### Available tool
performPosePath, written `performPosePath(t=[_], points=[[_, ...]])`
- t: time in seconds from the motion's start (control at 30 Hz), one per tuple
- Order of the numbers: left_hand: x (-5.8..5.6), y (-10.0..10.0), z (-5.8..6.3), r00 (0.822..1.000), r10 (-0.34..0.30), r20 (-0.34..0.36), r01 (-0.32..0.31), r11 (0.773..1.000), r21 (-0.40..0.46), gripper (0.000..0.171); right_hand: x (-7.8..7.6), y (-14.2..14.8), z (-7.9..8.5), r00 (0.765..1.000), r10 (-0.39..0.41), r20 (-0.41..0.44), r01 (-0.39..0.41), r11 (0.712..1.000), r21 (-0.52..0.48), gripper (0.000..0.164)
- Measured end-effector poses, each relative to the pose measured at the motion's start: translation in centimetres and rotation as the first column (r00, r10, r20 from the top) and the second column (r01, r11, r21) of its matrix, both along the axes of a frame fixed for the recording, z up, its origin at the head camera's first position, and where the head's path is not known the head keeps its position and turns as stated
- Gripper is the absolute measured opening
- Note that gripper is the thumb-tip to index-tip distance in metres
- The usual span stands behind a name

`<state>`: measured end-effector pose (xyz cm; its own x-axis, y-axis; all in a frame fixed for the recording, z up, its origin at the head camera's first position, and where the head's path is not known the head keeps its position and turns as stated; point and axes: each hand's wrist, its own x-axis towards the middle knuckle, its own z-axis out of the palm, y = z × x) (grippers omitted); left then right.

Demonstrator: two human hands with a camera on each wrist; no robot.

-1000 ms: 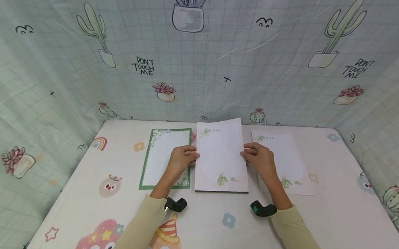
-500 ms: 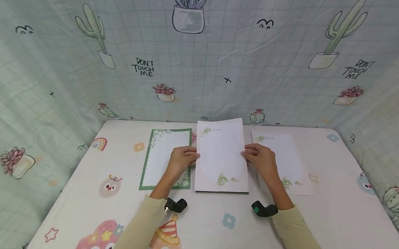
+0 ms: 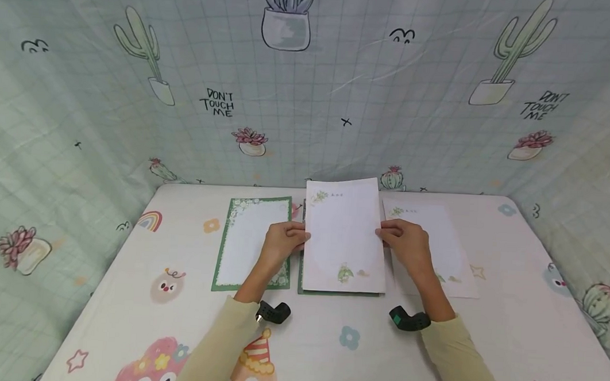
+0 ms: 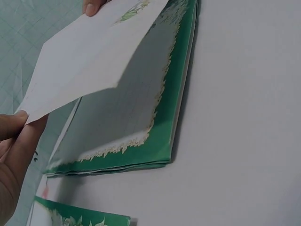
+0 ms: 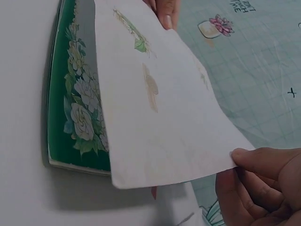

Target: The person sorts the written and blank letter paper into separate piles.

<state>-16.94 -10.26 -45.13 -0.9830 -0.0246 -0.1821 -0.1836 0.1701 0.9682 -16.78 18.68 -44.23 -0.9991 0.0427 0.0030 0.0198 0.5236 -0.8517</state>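
Head view: white sheet [image 3: 345,238] is up between my two hands, mid-table, over the green-bordered stack [image 4: 175,113]. Left hand [image 3: 281,242] clamped on its left edge, right hand [image 3: 410,243] clamped on its right edge, thumb against fingers on each side, both about halfway along. Looks like a single sheet, but can't confirm that from the edge.

Left wrist view: near end of the sheet is clear of the stack, daylight under the corner, shadow on the border below. Can't tell if the far end is clear too. Right wrist view: sheet bows a bit between my pinches, near corner hanging free past the stack's edge.

Step in hand, as I judge it: carrying the sheet flat over the stack. Notes for doing it well:
- light pinch, edge only; squeezing hard would likely crease it
- both hands at matching height, moving together, otherwise it twists
- slight outward tension to take out the bow, not enough to slip or tear
- watch the free corners; paper this floppy could drag on the stack and shift its top layer
- my right hand is over the leaf-print sheet [image 3: 439,238] on the table [image 3: 509,339], so knuckles should stay high there
- same on the left: my forearm crosses the green-bordered sheet [image 3: 248,239], so no leaning on it
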Motion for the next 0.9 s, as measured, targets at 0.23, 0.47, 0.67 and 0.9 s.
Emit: performPosePath(t=[0.23,0.47,0.67,0.9], points=[[0.0,0.6,-0.1,1.000,-0.014,-0.011,0.014,1.000,0.004,0.025,0.1,0.8,0.3,1.000,-0.004,-0.004,0.004,1.000,0.015,0.032],[-0.2,1.3,0.1,0.999,-0.032,-0.018,0.032,0.999,0.020,0.026,0.1,1.5,0.7,1.000,-0.014,0.007,0.014,1.000,0.012,0.032],[-0.3,2.0,0.2,0.998,-0.052,-0.035,0.052,0.999,0.007,0.026,0.1,2.3,0.8,1.000,-0.026,0.007,0.026,0.999,0.023,0.033],[0.0,2.8,-0.3,0.997,-0.075,-0.027,0.075,0.997,-0.016,0.025,0.9,3.0,0.7,0.998,-0.057,0.021,0.056,0.997,0.047,0.034]])
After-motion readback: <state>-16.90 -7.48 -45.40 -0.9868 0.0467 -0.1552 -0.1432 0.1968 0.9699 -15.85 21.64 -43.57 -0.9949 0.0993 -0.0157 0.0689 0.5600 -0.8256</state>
